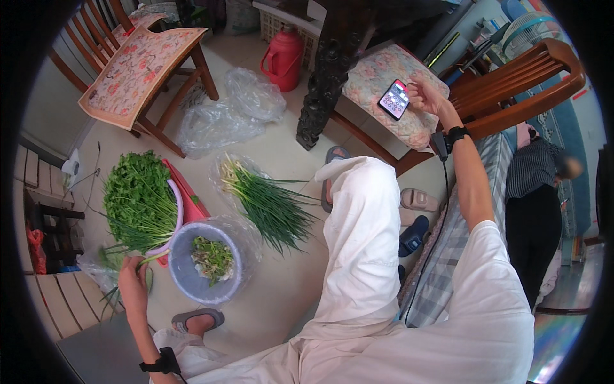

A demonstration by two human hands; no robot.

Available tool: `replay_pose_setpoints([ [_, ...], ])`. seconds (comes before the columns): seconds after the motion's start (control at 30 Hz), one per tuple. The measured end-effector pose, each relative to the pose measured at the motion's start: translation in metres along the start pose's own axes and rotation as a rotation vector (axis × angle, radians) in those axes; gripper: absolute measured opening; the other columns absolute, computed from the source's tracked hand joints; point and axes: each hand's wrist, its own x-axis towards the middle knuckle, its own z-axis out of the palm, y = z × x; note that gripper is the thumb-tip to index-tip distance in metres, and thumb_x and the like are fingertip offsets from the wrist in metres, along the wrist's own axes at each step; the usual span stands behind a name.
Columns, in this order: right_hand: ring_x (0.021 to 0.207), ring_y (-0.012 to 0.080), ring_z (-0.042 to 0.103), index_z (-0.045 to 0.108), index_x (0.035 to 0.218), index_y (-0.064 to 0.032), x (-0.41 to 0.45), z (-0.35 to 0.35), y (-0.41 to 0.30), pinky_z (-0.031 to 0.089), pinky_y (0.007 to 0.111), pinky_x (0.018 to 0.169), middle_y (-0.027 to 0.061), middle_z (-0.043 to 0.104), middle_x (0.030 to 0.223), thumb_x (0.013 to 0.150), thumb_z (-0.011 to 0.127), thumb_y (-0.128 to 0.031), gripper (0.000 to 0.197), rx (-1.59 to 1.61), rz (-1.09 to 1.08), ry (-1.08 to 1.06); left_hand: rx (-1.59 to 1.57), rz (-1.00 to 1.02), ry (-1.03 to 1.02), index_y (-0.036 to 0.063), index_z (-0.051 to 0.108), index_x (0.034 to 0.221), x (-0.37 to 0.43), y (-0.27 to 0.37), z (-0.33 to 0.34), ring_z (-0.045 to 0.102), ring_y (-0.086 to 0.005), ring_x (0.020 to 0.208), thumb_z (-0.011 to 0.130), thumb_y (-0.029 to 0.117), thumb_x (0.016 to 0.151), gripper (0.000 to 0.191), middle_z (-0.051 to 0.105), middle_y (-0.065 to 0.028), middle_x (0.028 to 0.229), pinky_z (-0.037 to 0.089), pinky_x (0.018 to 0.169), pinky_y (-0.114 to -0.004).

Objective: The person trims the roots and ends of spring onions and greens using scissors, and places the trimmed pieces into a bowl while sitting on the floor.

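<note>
My left hand [133, 285] holds a green onion [156, 257], its pale end pointing toward a blue-grey bucket [177, 281]. The bucket has a clear plastic liner, and vegetable trimmings [212, 259] lie in it. Beside it, a lilac-rimmed basin [178, 206] bears leafy herbs [136, 192] and green onions [156, 228]. A bunch of long green onions [268, 201] lies on a plastic bag on the floor. My right hand [426, 96], fingers curled, is at the right edge of a lit smartphone [394, 100] on a floral chair cushion [374, 72]; whether it grips the phone is unclear.
A red thermos [285, 57] stands beyond clear plastic bags [216, 125]. Left of them is a wooden chair [158, 105]; a carved table leg [319, 91] rises centrally. Slippers [413, 235] lie by a checked bed [436, 288]. At right, another person [532, 187] is in view.
</note>
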Motion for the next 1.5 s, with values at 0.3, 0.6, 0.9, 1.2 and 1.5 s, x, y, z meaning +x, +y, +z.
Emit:
replay_pose_setpoints([
  [0.3,0.052,0.0033,0.022,0.031,0.076,-0.0195,0.001,-0.006,0.002,0.017,0.019,0.042,-0.0085,0.026,0.068,0.110,0.045,-0.041,0.042,-0.022,0.038,-0.041,-0.020,-0.022,-0.014,-0.0030,0.066,0.101,0.000,0.001,0.002,0.059,-0.0433,0.083,0.068,-0.001,0.090,0.012,0.059,-0.0216,0.094,0.047,0.075,-0.047],
  [0.6,0.052,0.0035,0.021,0.031,0.074,-0.0197,-0.011,0.005,-0.003,0.017,0.019,0.042,-0.0083,0.029,0.067,0.111,0.042,-0.041,0.044,-0.001,0.004,-0.008,-0.028,-0.019,-0.025,-0.0029,0.066,0.101,-0.001,-0.003,0.001,0.059,-0.0435,0.084,0.068,0.000,0.091,0.011,0.059,-0.0213,0.094,0.047,0.075,-0.046],
  [0.9,0.052,0.0031,0.024,0.034,0.075,-0.0191,-0.018,0.006,0.005,0.017,0.018,0.042,-0.0080,0.030,0.068,0.110,0.046,-0.041,0.043,-0.055,0.024,-0.032,-0.038,-0.031,-0.028,-0.0024,0.065,0.101,0.000,0.001,-0.001,0.059,-0.0425,0.082,0.068,0.001,0.091,0.011,0.058,-0.0207,0.092,0.046,0.073,-0.046],
  [1.2,0.053,0.0032,0.027,0.036,0.078,-0.0189,-0.020,0.017,0.016,0.020,0.018,0.042,-0.0081,0.031,0.071,0.109,0.050,-0.040,0.040,0.064,-0.014,-0.118,-0.021,0.013,0.002,-0.0020,0.065,0.101,-0.002,-0.002,0.000,0.058,-0.0436,0.082,0.068,0.001,0.091,0.011,0.058,-0.0214,0.093,0.046,0.073,-0.046],
  [1.5,0.053,0.0027,0.030,0.036,0.076,-0.0172,-0.033,0.031,0.027,0.022,0.016,0.040,-0.0066,0.033,0.071,0.108,0.051,-0.041,0.043,-0.076,0.178,-0.246,0.024,0.050,0.035,-0.0014,0.065,0.102,-0.003,-0.007,-0.002,0.059,-0.0433,0.082,0.068,0.001,0.091,0.011,0.058,-0.0216,0.093,0.046,0.073,-0.046],
])
